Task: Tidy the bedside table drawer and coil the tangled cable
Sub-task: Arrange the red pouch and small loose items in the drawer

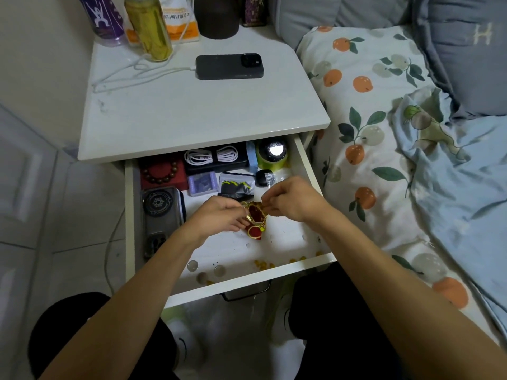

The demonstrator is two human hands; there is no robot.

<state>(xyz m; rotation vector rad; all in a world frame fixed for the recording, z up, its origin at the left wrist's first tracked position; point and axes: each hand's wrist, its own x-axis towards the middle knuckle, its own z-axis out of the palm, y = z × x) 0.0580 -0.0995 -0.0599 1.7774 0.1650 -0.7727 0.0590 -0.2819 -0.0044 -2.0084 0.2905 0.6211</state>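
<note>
Bedding (384, 127) with an orange-fruit print fills the room to the right of the hands, and beyond them stands the white bedside table (192, 119), its top carrying a dark phone (230, 66) on a loose white charging cable (123, 75) that still sprawls in untidy loops beside the bottles (148, 26). Under the hands lies the drawer (310, 171), pulled fully out. Its far half looks sorted to me: a white cable (210, 156) sits there already coiled and bound on a dark box, with a bead bracelet (162, 174) on a red box to the left of it and a phone case (162, 212) just left of the left hand. The near half is not done; a few coins (192, 266) and a scatter of small yellow bits (263, 264) lie below the wrists along the front edge. Both hands meet over the middle of the drawer: the left hand (216, 216) has its fingers curled round a small red-and-gold trinket (256, 216), and the right hand (290, 200) pinches that trinket's gold upper edge. What the piece is, I cannot tell. I would call the job about half finished.
</note>
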